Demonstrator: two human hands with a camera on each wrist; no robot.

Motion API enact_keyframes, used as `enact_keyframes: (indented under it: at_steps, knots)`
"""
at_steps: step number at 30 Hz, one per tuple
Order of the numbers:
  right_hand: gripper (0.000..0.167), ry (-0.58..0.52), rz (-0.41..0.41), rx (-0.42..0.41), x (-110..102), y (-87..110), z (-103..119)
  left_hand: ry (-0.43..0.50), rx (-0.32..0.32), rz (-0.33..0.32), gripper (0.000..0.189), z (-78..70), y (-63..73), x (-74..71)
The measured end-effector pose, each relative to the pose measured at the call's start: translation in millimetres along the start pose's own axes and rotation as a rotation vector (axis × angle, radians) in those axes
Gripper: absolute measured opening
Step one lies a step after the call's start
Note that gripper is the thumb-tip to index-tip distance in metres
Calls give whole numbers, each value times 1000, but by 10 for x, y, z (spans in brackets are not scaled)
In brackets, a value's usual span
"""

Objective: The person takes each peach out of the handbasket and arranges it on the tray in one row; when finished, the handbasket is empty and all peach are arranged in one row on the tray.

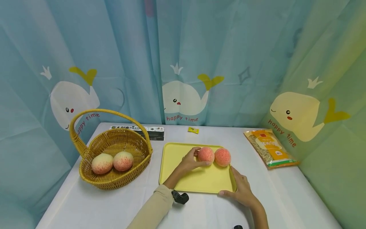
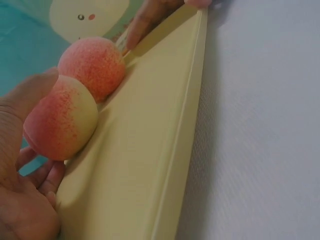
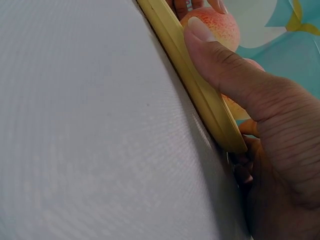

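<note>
My left hand (image 1: 188, 162) holds a pink peach (image 1: 206, 155) at the back of a yellow tray (image 1: 208, 181). In the left wrist view, the thumb lies over the top of this peach (image 2: 65, 120) and the fingers curl under its other side. A second peach (image 1: 222, 157) sits right beside it, near the tray's back right corner. My right hand (image 1: 242, 190) grips the tray's front right corner. Its thumb (image 3: 220, 62) lies along the front rim in the right wrist view, while the fingers reach round the right side, partly hidden.
At the left stands a wicker basket (image 1: 114, 183) with a tall handle, holding two paler peaches (image 1: 123, 161). Behind it lies a black and white pasta box (image 1: 155, 133). A small yellow packet (image 1: 193, 130) is behind the tray, and an orange bag (image 1: 270, 148) lies at the right.
</note>
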State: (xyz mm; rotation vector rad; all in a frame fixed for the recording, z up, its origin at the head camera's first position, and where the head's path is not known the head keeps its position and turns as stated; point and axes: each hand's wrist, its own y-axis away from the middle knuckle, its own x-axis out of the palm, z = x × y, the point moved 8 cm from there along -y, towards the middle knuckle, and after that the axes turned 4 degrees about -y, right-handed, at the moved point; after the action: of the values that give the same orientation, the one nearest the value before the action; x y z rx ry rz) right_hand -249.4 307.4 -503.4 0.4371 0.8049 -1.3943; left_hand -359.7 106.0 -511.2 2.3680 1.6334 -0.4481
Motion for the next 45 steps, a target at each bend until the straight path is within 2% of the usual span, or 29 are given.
enact_keyframes:
  at_steps: [5,12,15,22,28,32,35,38,45]
  knots:
    - [114,-3,9,12,21,12,-7,15,-7,9,80,18,26,0]
    - [113,-20,6,-6,45,27,-7,37,3,70,78,41,25,-21]
    - [113,-24,11,-3,45,38,-5,-9,18,89,77,44,27,-25]
    - [113,-27,0,-21,18,30,22,-199,71,124,80,-25,83,-32]
    - [114,-28,-12,-32,16,10,30,-201,75,183,86,-41,142,-98]
    - [114,-26,-1,-8,22,6,9,-205,95,222,85,-47,192,-159]
    - [114,-29,2,7,16,1,0,-212,122,256,79,-96,255,-220]
    - [114,-28,-7,-15,2,-10,24,-204,151,300,70,-181,355,-303]
    - [114,-20,-11,-55,-19,-12,74,-227,237,420,58,-414,662,-522]
